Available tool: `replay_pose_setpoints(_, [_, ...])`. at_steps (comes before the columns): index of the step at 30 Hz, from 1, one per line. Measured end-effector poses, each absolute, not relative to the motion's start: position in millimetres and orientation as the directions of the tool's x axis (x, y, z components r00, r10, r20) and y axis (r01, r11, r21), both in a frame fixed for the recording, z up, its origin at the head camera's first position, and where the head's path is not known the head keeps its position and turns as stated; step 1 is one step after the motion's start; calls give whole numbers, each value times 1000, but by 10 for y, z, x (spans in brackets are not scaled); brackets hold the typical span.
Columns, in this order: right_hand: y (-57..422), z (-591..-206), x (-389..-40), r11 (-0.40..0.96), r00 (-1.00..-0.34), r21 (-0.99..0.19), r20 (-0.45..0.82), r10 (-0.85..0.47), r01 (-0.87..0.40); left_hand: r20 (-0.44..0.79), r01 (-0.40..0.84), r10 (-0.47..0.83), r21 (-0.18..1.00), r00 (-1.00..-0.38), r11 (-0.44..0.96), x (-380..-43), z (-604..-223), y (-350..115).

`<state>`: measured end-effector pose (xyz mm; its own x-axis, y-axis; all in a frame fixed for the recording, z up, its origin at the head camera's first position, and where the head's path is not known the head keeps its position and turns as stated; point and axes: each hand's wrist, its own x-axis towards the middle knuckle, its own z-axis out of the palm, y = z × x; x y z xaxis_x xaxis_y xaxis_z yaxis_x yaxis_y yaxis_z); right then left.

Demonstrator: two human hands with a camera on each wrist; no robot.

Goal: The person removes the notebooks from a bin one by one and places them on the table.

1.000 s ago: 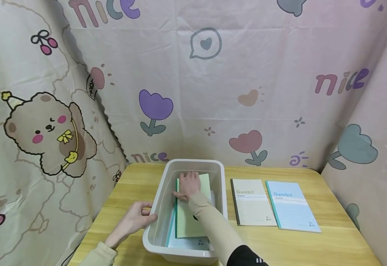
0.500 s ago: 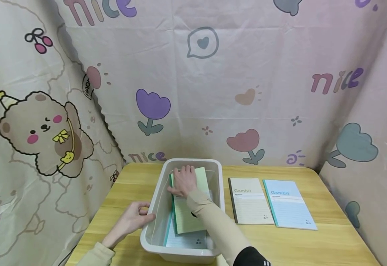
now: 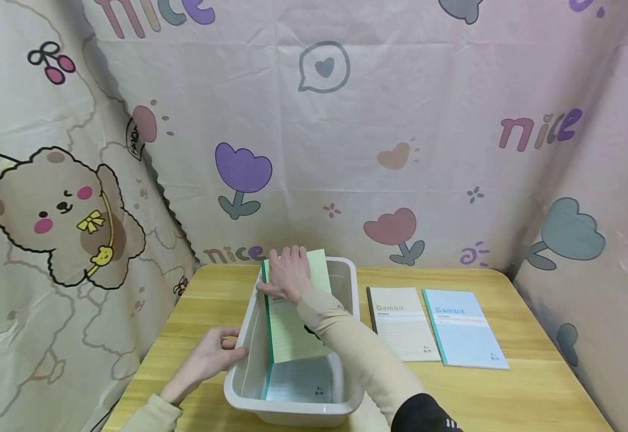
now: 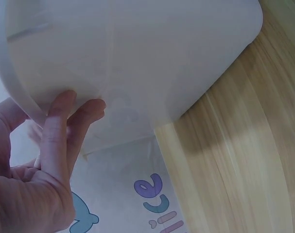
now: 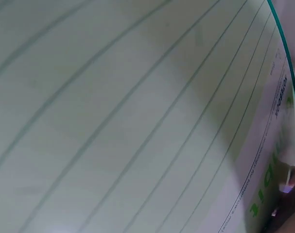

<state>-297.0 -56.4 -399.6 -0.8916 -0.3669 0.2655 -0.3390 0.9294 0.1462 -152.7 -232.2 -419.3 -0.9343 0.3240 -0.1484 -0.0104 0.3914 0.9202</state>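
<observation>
My left hand (image 3: 213,354) grips the left rim of a white plastic bin (image 3: 297,410), thumb on one side and fingers on the other. The left wrist view shows those fingers bent against the bin's wall (image 4: 137,58). My right hand (image 3: 290,276) holds a pale green notebook (image 3: 292,336) with a dark green spine near its top end, which rises over the bin's far rim. The lined cover (image 5: 137,107) fills the right wrist view, with the hand barely showing at its right edge. Below it, a light blue notebook (image 3: 294,385) lies on the bin's floor, partly hidden.
Right of the bin, a cream notebook (image 3: 404,327) with a dark spine and a blue notebook (image 3: 467,330) lie side by side on the wooden table (image 3: 454,399). A printed curtain (image 3: 314,150) hangs close behind the table and along both sides.
My right hand has raised the green notebook from the bin's floor toward the far rim, uncovering more of the blue notebook beneath. The left hand keeps its hold on the rim.
</observation>
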Motion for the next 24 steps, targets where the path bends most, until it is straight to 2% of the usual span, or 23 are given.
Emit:
replay_pose_setpoints(15, [-395, -3114, -2922, 938, -888, 83, 304, -346, -337, -150, -12, 327, 921, -933, 390, -1542, -4179, -2328])
replay_pose_setpoints(24, [-119, -2709, -2806, 940, -889, 46, 313, -335, -338, -148, -14, 324, 925, -935, 380, -1526, -4185, -2328])
